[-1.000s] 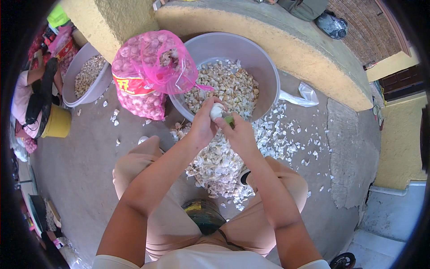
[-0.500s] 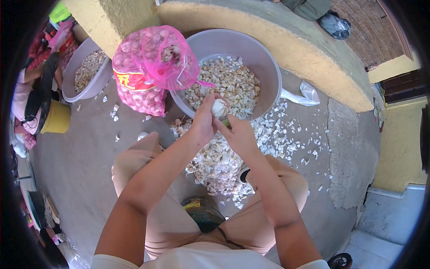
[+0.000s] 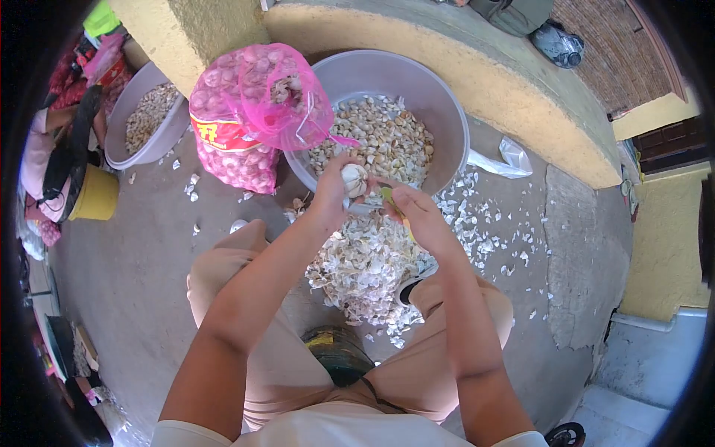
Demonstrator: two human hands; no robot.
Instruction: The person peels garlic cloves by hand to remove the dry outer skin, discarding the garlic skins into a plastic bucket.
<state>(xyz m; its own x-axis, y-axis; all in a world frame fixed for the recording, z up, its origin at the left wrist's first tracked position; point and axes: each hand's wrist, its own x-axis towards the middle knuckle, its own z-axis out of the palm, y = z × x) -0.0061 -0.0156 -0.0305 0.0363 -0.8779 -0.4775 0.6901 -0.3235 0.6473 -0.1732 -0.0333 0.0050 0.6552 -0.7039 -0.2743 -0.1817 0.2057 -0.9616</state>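
My left hand [image 3: 332, 192] is closed around a whitish garlic bulb [image 3: 354, 179] at the near edge of the big tub. Just to its right, my right hand [image 3: 418, 212] grips a small knife [image 3: 388, 197] with a yellow-green handle; its short blade points toward the bulb, and a slight gap lies between them. Behind both hands stands a large grey-purple tub [image 3: 456, 97] with many loose garlic cloves [image 3: 395, 138] in it. Below them, a heap of papery garlic skins [image 3: 365, 272] covers the floor between my feet.
A pink mesh sack of garlic [image 3: 238, 112] leans against the tub's left side. Farther left are another tub [image 3: 153, 153] with cloves, a yellow bucket [image 3: 95, 192] and a seated person [image 3: 37, 160]. A curved low wall [image 3: 521, 123] runs behind; a white plastic bag [image 3: 514, 158] lies right.
My right hand has drawn away to the right with the knife, opening a gap from the bulb. My left hand has shifted slightly left, and more of the bulb shows.
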